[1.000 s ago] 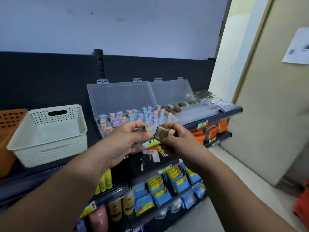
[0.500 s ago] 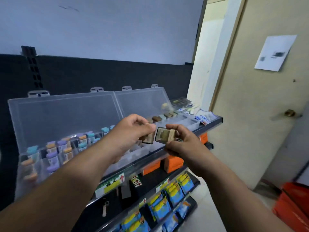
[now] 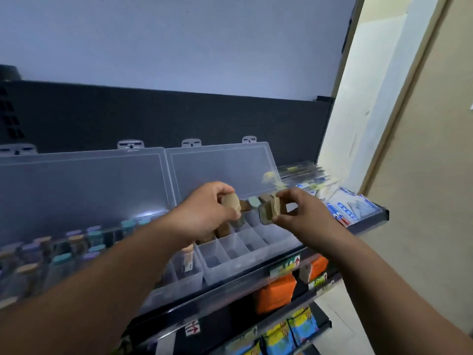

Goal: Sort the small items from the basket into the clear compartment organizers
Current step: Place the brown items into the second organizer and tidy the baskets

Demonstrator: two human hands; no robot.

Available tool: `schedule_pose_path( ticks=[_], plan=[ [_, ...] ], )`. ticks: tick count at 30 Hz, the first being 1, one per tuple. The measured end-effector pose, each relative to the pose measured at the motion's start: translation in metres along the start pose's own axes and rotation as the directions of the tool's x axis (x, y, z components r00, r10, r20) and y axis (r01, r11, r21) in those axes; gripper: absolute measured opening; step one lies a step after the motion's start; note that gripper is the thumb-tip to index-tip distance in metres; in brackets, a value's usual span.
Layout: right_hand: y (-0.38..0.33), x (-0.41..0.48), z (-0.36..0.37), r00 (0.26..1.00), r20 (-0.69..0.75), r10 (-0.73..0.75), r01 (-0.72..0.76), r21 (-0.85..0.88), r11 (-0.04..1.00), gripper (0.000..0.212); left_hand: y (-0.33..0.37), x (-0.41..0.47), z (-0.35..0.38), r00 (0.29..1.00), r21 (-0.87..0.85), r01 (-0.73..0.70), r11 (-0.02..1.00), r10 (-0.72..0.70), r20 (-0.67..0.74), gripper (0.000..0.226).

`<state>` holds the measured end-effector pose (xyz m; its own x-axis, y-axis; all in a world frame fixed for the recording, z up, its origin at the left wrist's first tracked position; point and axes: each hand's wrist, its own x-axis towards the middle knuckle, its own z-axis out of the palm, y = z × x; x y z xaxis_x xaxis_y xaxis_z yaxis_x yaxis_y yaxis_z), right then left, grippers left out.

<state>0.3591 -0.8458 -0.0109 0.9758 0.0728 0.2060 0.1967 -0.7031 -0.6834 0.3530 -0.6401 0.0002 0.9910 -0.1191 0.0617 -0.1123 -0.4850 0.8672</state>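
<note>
My left hand point(image 3: 207, 213) grips a small bottle with a tan cap point(image 3: 231, 204) upright over the right clear organizer point(image 3: 231, 263), just above its back compartments. My right hand point(image 3: 300, 213) holds another tan-capped small bottle point(image 3: 268, 212) tilted on its side, a little to the right of the first. Several brown bottles stand in the compartments under my left hand. The left clear organizer point(image 3: 84, 185) holds several bottles with teal, purple and tan caps. The basket is out of view.
Both organizers sit with lids raised on a black shelf point(image 3: 368, 221). Packets in blue and white point(image 3: 348, 208) lie at the shelf's right end. Orange boxes point(image 3: 275, 293) and yellow-blue packets point(image 3: 289, 334) fill the lower shelves. A beige door point(image 3: 435, 175) stands at right.
My view has swung right and closer, so the white basket is gone from view. Both hands moved forward over the right organizer, and my left hand now holds its bottle upright above the compartments.
</note>
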Motion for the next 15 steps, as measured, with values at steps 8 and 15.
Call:
schedule_pose_path(
  ticks=[8,15],
  plan=[
    [0.024,0.070,0.003,0.953,0.269,-0.137,0.183,-0.154,0.971,0.049,-0.006,0.049,0.038,0.990,0.362,0.137,0.922,-0.110,-0.093,0.042],
    [0.036,0.098,0.026,0.849,0.466,-0.250,0.377,-0.202,0.904,0.013,-0.020,0.060,0.054,0.973,0.533,0.231,0.814,-0.183,-0.142,0.023]
  ],
)
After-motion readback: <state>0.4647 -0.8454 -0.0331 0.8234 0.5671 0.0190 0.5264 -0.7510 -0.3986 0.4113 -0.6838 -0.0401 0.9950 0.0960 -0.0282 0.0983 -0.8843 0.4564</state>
